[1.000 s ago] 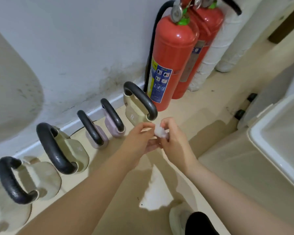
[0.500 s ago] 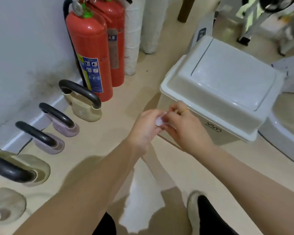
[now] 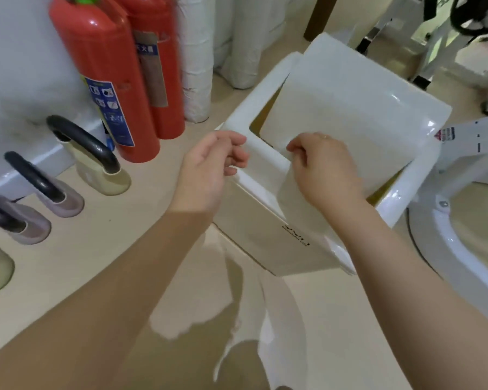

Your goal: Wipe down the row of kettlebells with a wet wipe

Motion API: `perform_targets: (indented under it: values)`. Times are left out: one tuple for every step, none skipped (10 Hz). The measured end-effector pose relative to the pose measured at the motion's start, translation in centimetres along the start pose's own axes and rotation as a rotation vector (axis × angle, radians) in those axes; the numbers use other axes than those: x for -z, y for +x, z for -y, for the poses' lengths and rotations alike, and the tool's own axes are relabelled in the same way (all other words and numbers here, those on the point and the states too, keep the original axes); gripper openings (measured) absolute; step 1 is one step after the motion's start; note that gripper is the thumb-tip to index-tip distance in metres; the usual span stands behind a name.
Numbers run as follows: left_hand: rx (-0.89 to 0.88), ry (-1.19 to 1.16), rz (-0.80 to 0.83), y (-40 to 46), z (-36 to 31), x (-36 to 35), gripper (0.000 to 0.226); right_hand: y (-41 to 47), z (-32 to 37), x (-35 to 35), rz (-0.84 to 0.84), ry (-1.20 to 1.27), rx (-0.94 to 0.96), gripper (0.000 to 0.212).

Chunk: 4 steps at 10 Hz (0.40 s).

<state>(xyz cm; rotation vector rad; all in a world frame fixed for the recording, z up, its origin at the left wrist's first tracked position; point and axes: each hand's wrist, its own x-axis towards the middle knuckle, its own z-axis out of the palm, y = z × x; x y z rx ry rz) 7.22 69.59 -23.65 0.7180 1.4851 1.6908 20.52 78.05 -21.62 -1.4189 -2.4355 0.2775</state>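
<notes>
Bin (image 3: 265,116) lid (image 3: 335,108) now pushed inward by right hand (image 3: 321,167), fingers curled; wipe no longer seen. Left hand (image 3: 209,164) loosely curled, empty. Wiping judged finished; kettlebells (image 3: 96,161) left alone.

Both forearms reach forward, the left hand (image 3: 209,164) loosely curled, the right hand (image 3: 324,167) fisted, knuckles up.

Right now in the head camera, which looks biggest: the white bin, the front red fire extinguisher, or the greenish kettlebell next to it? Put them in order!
1. White bin, biggest, though it's also nearest the camera.
2. Front red fire extinguisher, top cut off by the picture.
3. Greenish kettlebell, clearly smallest.
</notes>
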Motion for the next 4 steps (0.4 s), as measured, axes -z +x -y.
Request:
perform_targets:
  values:
    - [-0.024,0.061,-0.058,-0.3,0.4,0.6,0.031,0.9,0.4,0.1,0.135,0.001,0.051,0.025]
    - [0.009,0.142,-0.201,-1.0,0.4,2.8,0.029,1.7,2.4,0.2,0.138,-0.089,0.206,0.027]
    - [0.035,0.232,-0.336,-2.8,0.0,5.9,0.026,2.9,4.8,-0.2,0.084,-0.067,0.282,0.029]
    - [0.086,0.415,-0.465,-5.3,-0.9,9.3,0.017,2.7,8.2,-1.4,0.086,0.1,0.462,0.024]
